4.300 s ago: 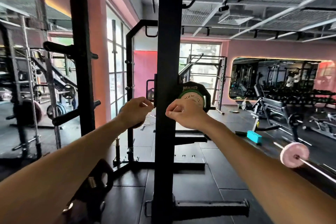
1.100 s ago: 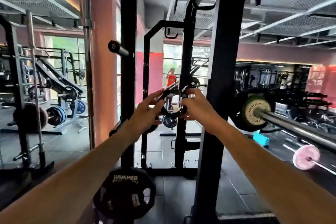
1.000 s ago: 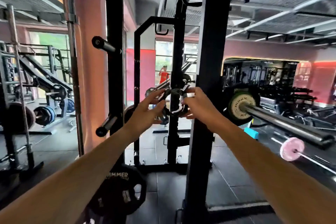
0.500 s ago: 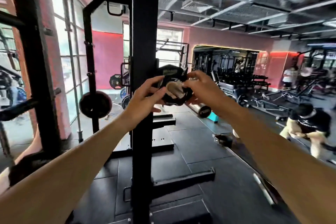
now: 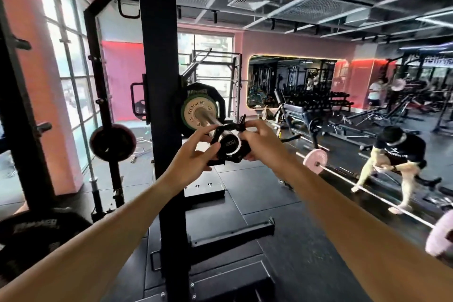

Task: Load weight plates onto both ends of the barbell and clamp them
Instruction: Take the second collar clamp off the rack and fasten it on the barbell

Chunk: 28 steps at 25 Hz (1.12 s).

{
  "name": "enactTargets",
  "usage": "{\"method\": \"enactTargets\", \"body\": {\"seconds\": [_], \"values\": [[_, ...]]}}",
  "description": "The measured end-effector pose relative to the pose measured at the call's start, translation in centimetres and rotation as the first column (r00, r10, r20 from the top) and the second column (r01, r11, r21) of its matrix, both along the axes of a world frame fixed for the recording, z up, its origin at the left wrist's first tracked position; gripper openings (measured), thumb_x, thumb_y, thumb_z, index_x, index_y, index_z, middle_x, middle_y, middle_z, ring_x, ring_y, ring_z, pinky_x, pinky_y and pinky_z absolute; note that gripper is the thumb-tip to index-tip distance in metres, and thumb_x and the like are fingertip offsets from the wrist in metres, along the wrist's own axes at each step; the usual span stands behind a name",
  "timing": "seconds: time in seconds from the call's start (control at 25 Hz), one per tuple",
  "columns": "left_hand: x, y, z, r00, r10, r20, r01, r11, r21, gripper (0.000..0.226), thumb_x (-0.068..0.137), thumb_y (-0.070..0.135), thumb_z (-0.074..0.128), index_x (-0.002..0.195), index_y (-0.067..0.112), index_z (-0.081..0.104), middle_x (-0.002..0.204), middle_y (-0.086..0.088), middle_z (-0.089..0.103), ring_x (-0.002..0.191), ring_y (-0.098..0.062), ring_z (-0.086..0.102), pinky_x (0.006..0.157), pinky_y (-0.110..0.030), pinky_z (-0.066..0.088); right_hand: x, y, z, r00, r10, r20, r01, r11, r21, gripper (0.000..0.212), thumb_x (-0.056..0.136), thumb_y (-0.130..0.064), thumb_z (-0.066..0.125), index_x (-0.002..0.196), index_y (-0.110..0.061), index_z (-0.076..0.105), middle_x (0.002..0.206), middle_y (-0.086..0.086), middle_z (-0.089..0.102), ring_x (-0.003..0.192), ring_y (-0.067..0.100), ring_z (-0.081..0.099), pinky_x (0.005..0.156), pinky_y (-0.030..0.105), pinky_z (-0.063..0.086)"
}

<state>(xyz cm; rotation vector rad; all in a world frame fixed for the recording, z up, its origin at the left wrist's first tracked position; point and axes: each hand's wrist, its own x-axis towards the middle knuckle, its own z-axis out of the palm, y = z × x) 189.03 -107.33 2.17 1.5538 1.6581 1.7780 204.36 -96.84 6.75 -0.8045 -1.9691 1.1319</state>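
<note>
Two plates are seen on the near end of the bar point(image 5: 212, 122), which is racked on the black steel post point(image 5: 161, 105): one big black plate point(image 5: 215, 98) with angular edges behind, and one smaller round plate point(image 5: 199, 115), cream-faced with a green rim and "ROGUE" printed on it, stacked tight in front. The sleeve is shiny chrome, round, capped by a black end disc with a white ring.

One black collar point(image 5: 229, 144), plastic-looking, is held right at the sleeve's tip, around the cap, well apart from the plates. It's pinched from both sides: the left hand point(image 5: 193, 162) is curled on its left edge, thumb on top, and the right hand point(image 5: 263, 142) is closed on its right side by the raised lever.

One more dark round plate point(image 5: 112, 142) is hung on the rear upright, and a rubbery black one point(image 5: 36, 235) sits at the bottom-left corner. A pink-plated barbell point(image 5: 315, 161) is lying on the matte floor tiles.
</note>
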Motion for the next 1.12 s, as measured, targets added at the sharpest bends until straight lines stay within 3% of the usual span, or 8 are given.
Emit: {"method": "enactTargets", "body": {"seconds": [0.2,0.36,0.48,0.56,0.68,0.76,0.92,1.12], "values": [[-1.0,1.2,-1.1,0.999,0.029,-0.016,-0.03,0.999,-0.026,0.044,0.1,0.02,0.061,0.133,0.048,0.054,0.128,0.0,0.057,0.083,-0.004,0.071,0.075,-0.031,0.061,-0.6,1.3,-1.4,0.996,0.065,-0.056,-0.069,0.995,-0.066,0.028,0.099,-0.021,0.048,0.124,-0.028,0.057,0.1,0.0,0.067,0.087,0.015,0.07,0.069,0.027,0.058],[-2.4,2.4,-1.0,0.994,0.098,0.057,-0.096,0.995,-0.035,0.035,0.102,0.022,0.057,0.122,0.051,0.059,0.128,-0.006,0.055,0.094,-0.017,0.072,0.07,-0.028,0.059,-2.1,2.9,-1.8,0.989,0.096,-0.116,-0.111,0.985,-0.129,0.029,0.101,-0.024,0.047,0.126,-0.03,0.06,0.113,-0.002,0.067,0.099,0.023,0.071,0.07,0.026,0.055],[-3.7,3.6,-1.0,0.984,0.164,0.076,-0.16,0.985,-0.061,0.033,0.102,0.022,0.057,0.129,0.041,0.06,0.113,-0.009,0.06,0.084,-0.015,0.068,0.065,-0.025,0.057,-3.4,4.0,-1.2,0.978,0.136,-0.156,-0.167,0.964,-0.209,0.025,0.103,-0.034,0.043,0.12,-0.026,0.06,0.105,-0.009,0.06,0.089,0.024,0.069,0.078,0.034,0.056],[-4.5,4.5,-0.7,0.981,0.177,0.085,-0.17,0.982,-0.078,0.033,0.103,0.024,0.055,0.132,0.038,0.059,0.101,-0.005,0.064,0.075,-0.01,0.066,0.066,-0.025,0.058,-4.4,5.0,-1.1,0.97,0.162,-0.183,-0.207,0.944,-0.258,0.032,0.104,-0.037,0.039,0.123,-0.023,0.06,0.104,-0.009,0.057,0.08,0.022,0.067,0.072,0.033,0.054],[-6.3,6.4,-0.5,0.98,0.171,0.097,-0.163,0.983,-0.089,0.031,0.104,0.025,0.053,0.133,0.037,0.057,0.098,-0.005,0.067,0.064,-0.002,0.067,0.067,-0.026,0.058,-6.0,7.1,-1.0,0.963,0.196,-0.183,-0.24,0.935,-0.26,0.03,0.105,-0.037,0.035,0.118,-0.029,0.061,0.106,-0.002,0.057,0.078,0.021,0.063,0.068,0.03,0.051],[-8.0,7.9,-0.5,0.979,0.162,0.122,-0.152,0.984,-0.092,0.033,0.105,0.025,0.052,0.136,0.035,0.056,0.099,-0.007,0.066,0.068,-0.007,0.067,0.062,-0.023,0.057,-7.6,8.7,-1.0,0.969,0.199,-0.147,-0.231,0.941,-0.248,0.028,0.106,-0.038,0.035,0.117,-0.03,0.059,0.106,-0.001,0.057,0.08,0.02,0.063,0.067,0.029,0.049],[-12.0,11.1,-0.4,0.98,0.138,0.14,-0.127,0.989,-0.082,0.034,0.104,0.021,0.054,0.135,0.035,0.057,0.098,-0.005,0.061,0.077,-0.016,0.068,0.061,-0.023,0.058,-11.8,11.6,-0.7,0.984,0.167,-0.06,-0.176,0.954,-0.241,0.036,0.103,-0.047,0.038,0.125,-0.027,0.058,0.125,0.004,0.06,0.1,0.025,0.065,0.088,0.039,0.053],[-17.8,16.2,-0.5,0.978,0.149,0.147,-0.142,0.988,-0.057,0.033,0.104,0.018,0.053,0.133,0.032,0.058,0.095,-0.003,0.061,0.072,-0.016,0.067,0.058,-0.025,0.055,-17.1,16.2,0.1,0.984,0.179,0.001,-0.174,0.957,-0.233,0.036,0.106,-0.047,0.033,0.115,-0.027,0.061,0.105,0.002,0.065,0.08,0.02,0.063,0.063,0.029,0.048]]}}
